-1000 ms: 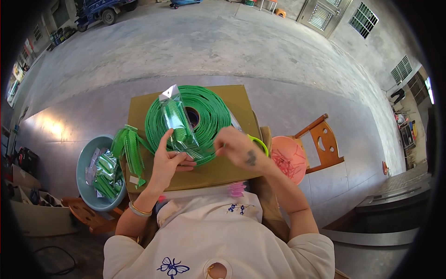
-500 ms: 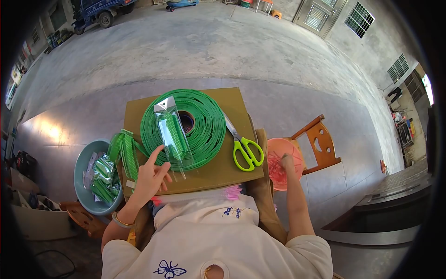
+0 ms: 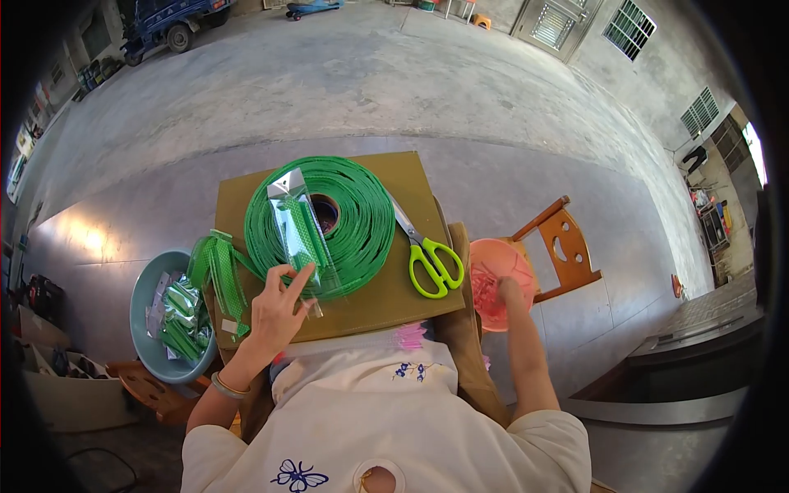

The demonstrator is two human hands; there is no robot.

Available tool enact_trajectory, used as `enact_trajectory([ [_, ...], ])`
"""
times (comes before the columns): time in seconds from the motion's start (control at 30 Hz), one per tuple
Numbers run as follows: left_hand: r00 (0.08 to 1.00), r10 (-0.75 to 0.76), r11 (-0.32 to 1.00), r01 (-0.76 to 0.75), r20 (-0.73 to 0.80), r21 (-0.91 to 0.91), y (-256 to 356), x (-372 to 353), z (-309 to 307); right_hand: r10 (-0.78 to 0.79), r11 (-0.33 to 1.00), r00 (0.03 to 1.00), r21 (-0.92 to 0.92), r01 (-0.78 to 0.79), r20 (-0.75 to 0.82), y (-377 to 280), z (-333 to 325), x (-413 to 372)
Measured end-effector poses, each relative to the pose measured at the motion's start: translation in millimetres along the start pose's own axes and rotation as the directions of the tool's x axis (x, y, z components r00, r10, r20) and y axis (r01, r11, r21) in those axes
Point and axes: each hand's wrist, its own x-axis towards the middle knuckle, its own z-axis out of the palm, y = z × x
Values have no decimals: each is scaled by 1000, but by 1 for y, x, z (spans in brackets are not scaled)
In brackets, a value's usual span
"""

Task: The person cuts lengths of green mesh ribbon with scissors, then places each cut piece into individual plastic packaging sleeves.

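My left hand (image 3: 278, 314) is at the lower end of a clear plastic packet (image 3: 297, 222) with green ribbon inside, fingers apart and touching or just over it. The packet lies on a large roll of green strap (image 3: 366, 218), on a brown cardboard box (image 3: 403, 168). Scissors with lime-green handles (image 3: 436, 267) lie to the right of the roll. My right hand (image 3: 509, 289) reaches into a pink bowl (image 3: 493, 320) with thin pink pieces; its fingers are largely hidden. A bundle of green ribbon (image 3: 218, 267) hangs at the box's left edge.
A blue-grey basin (image 3: 141, 329) with green packets stands left of the box. Wooden chairs are at the right (image 3: 567, 246) and lower left (image 3: 152, 394). Pink pieces (image 3: 409, 335) rest in my lap. A blue vehicle (image 3: 168, 25) is far back at the left.
My left hand has moved right and slightly down, onto the packet's lower end. My right hand remains in the pink bowl. The whole view has shifted slightly.
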Motion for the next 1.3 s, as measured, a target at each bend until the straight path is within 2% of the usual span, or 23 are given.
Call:
enact_trajectory([
  [0.03,1000,17,1000,-17,-1,11,0,0,0,0,997,975,-79,-18,-221,3,22,-4],
  [0.13,996,57,998,-55,-69,32,1,-1,6,146,985,987,79,-151,71,-32,-59,8],
  [0.17,990,93,995,-89,-102,35,0,0,8,297,829,910,395,-396,288,-44,-96,6],
  [0.2,980,128,992,-123,-150,42,-1,3,11,337,526,789,592,-611,514,-55,-133,10],
  [0.3,944,152,988,-154,-293,16,-6,8,14,254,513,869,703,-493,425,-76,-197,7],
  [0.43,936,123,985,-155,-330,-72,-4,11,10,143,464,918,794,-393,371,-96,-231,-5],
  [0.5,934,142,980,-180,-327,-89,-7,11,10,83,437,926,822,-365,367,-97,-229,-6],
  [0.6,943,129,980,-169,-307,-107,-7,9,9,117,387,913,829,-404,390,-96,-205,-2],
  [0.7,949,120,982,-157,-290,-108,-4,10,8,250,412,868,764,-496,429,-74,-139,18],
  [0.77,947,122,980,-163,-296,-116,-4,10,9,372,505,825,653,-564,425,-52,-85,29],
  [0.83,948,120,980,-160,-296,-115,-4,10,9,522,632,783,463,-622,339,-32,-39,30],
  [0.9,951,117,982,-155,-287,-112,-4,9,9,638,640,724,344,-687,261,-16,-15,26],
  [1.0,961,98,984,-132,-258,-117,-1,9,10,706,572,678,399,-716,206,0,1,28],
  [1.07,960,94,982,-134,-265,-136,0,9,11,695,570,709,509,-644,119,1,7,35],
  [1.17,959,87,982,-129,-270,-141,0,8,11,632,546,775,703,-456,12,-6,19,54],
  [1.23,959,88,982,-130,-270,-141,0,8,12,606,468,793,778,-420,63,-21,22,60],
  [1.3,957,91,981,-134,-275,-140,0,8,12,570,347,799,825,-445,192,-46,17,59],
])
